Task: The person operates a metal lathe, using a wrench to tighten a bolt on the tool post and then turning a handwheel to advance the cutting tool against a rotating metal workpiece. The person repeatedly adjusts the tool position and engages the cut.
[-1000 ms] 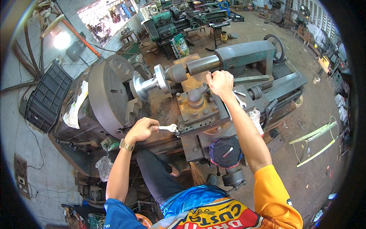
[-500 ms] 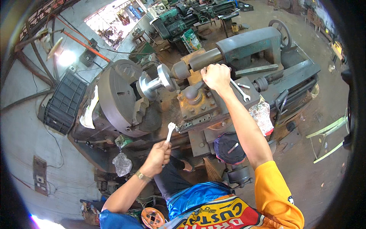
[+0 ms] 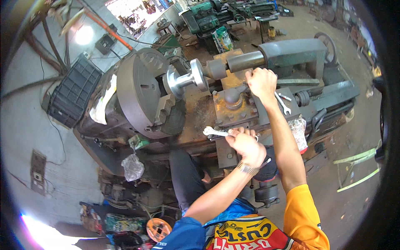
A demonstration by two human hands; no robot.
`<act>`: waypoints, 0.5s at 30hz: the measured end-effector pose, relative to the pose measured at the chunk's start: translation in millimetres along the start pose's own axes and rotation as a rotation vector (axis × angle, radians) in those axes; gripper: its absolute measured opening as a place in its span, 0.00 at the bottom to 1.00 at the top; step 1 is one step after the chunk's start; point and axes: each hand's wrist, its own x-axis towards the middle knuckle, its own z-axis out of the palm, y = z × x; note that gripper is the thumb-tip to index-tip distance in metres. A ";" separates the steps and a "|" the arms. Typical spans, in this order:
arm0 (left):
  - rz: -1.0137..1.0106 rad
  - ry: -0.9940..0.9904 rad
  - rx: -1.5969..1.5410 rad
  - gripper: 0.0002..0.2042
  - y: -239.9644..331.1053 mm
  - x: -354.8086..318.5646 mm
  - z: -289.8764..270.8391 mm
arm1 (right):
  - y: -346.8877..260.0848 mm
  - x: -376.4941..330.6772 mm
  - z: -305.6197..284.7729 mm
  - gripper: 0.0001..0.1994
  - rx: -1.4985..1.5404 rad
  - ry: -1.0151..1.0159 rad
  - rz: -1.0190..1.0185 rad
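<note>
My left hand [image 3: 246, 146] is closed around a silver wrench [image 3: 218, 132], its head pointing left along the front edge of the lathe's tool post area. My right hand [image 3: 262, 83] is wrapped on the end of the lever [image 3: 242, 89] that comes out of the domed top of the square, rusty tool post [image 3: 223, 110]. Left of the post, a shiny spool-shaped metal workpiece [image 3: 183, 81] sits between the big round chuck [image 3: 137, 93] and the tailstock [image 3: 291, 54]. My right palm hides the lever's tip.
A second wrench [image 3: 283, 104] lies on the carriage right of my right hand. Near it hangs a clear plastic bag [image 3: 297, 133]. A white cloth [image 3: 104, 102] drapes over the headstock, and a dark crate [image 3: 75, 91] stands against the wall. Behind is another green lathe [image 3: 204, 18].
My left hand has moved right and up with the wrench, which has swung from upright to nearly level. My right hand stays on the lever. The whole view has shifted slightly.
</note>
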 end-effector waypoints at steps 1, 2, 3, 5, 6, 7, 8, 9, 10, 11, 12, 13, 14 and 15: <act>0.116 0.113 0.192 0.09 -7.6 0.2 3.3 | 0.1 0.3 -0.8 0.21 0.003 -0.010 -0.008; 0.095 0.109 0.171 0.10 -6.2 -0.3 3.3 | 0.4 0.9 -1.6 0.21 0.000 -0.051 0.007; 0.025 0.087 0.145 0.10 -2.8 -2.4 3.2 | 0.9 0.6 -2.0 0.22 -0.011 -0.082 -0.005; -0.084 -0.073 0.102 0.11 15.3 -8.2 1.1 | 2.6 1.1 -1.9 0.23 -0.041 -0.099 -0.009; -0.182 -0.160 0.097 0.11 28.7 -12.1 -1.9 | 3.5 1.2 -1.7 0.24 -0.030 -0.116 0.004; -0.238 -0.179 0.096 0.11 38.7 -19.6 -5.3 | 3.9 1.6 -1.0 0.24 -0.035 -0.130 0.012; -0.316 -0.178 0.108 0.10 47.8 -28.0 -10.0 | 4.5 1.7 -0.5 0.24 -0.046 -0.149 0.017; -0.382 -0.202 0.130 0.10 56.8 -34.6 -14.4 | 4.6 2.7 0.0 0.24 -0.050 -0.167 0.020; -0.446 -0.238 0.166 0.10 65.6 -41.9 -20.2 | 5.0 3.1 0.4 0.24 -0.042 -0.174 0.022; -0.515 -0.247 0.212 0.09 73.8 -49.8 -26.7 | 5.4 2.9 0.8 0.24 -0.037 -0.186 0.020; -0.607 -0.193 0.288 0.09 81.1 -53.5 -31.1 | 5.7 3.8 1.2 0.24 -0.044 -0.194 0.026; -0.621 -0.238 0.414 0.09 92.6 -57.1 -37.0 | 6.0 4.4 1.6 0.24 -0.047 -0.183 -0.001; -0.602 -0.341 0.544 0.10 108.3 -54.0 -41.3 | 6.3 4.3 1.9 0.24 -0.057 -0.175 -0.011; -0.599 -0.390 0.702 0.12 125.5 -49.2 -44.3 | 6.7 4.3 2.2 0.24 -0.075 -0.185 -0.005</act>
